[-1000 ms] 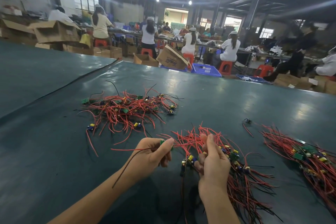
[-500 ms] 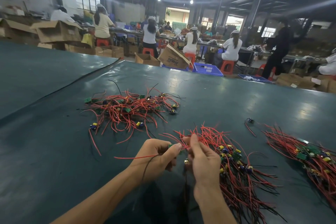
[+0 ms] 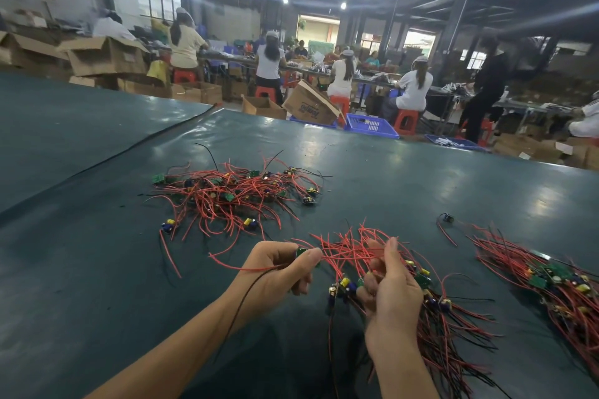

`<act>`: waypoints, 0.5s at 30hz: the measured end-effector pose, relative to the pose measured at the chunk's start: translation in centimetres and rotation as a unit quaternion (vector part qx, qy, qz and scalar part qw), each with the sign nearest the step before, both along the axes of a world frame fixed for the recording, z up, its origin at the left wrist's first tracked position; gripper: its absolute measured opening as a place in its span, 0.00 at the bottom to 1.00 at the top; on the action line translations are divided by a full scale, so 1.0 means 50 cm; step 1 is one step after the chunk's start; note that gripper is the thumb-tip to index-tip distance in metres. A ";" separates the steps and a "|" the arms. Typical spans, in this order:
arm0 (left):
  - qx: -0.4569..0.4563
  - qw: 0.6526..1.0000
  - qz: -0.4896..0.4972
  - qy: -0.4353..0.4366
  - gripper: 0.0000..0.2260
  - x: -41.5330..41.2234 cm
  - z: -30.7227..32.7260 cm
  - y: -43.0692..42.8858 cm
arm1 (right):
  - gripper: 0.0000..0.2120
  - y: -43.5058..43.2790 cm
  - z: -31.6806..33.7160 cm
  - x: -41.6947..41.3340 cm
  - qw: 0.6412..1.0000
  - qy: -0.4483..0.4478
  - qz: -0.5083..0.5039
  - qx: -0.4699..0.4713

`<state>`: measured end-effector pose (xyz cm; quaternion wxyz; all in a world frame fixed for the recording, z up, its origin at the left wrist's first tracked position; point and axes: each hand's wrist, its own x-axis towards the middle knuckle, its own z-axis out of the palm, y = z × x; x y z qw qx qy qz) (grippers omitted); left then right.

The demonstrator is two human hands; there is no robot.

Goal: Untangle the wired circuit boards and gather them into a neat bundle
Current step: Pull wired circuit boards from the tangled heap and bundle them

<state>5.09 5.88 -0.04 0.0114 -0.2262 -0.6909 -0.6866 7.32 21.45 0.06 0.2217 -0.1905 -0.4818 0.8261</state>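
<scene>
Judging by how things lie, the job sits somewhere in the middle. One loose tangle of boards and red wires [image 3: 233,194] lies untouched further out on the worktop [image 3: 405,178], while a combed-out bundle [image 3: 547,282] rests to the right with its wires running roughly one way. The left hand [image 3: 278,269] pinches a single green circuit board [image 3: 303,253] between thumb and fingers, its red and black leads trailing back over the wrist. The right hand [image 3: 392,288] is closed around the working bundle [image 3: 431,311], forefinger raised among the red wire ends; boards and yellow capacitors cluster at its grip. That one board looks not yet laid in with the rest. A stray board [image 3: 447,218] lies apart, between the bundles. The worktop is a broad dark-green sheet, glossy under ceiling lamps. Beyond it, seated workers [image 3: 343,78] sit at long benches among cardboard boxes [image 3: 107,57], red stools and blue crates [image 3: 371,126].
</scene>
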 end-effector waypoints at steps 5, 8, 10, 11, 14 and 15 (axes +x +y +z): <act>0.019 0.999 -0.009 -0.042 0.20 -0.006 -0.005 -0.006 | 0.10 -0.034 0.000 0.009 0.992 0.054 0.081 0.084; 0.058 0.993 -0.021 -0.101 0.20 -0.009 -0.007 -0.008 | 0.09 -0.049 -0.001 0.014 0.985 0.092 0.090 0.115; 0.093 0.985 -0.037 -0.140 0.21 -0.011 -0.010 -0.008 | 0.09 -0.052 -0.003 0.013 0.983 0.111 0.072 0.129; 0.108 0.980 -0.044 -0.163 0.21 -0.010 -0.011 -0.006 | 0.09 -0.053 -0.003 0.013 0.980 0.122 0.066 0.140; 0.136 0.962 -0.042 -0.232 0.19 -0.006 -0.014 0.004 | 0.08 -0.059 -0.006 0.016 0.962 0.168 0.044 0.210; 0.143 0.958 -0.038 -0.245 0.20 -0.005 -0.015 0.008 | 0.07 -0.059 -0.007 0.017 0.951 0.188 0.034 0.243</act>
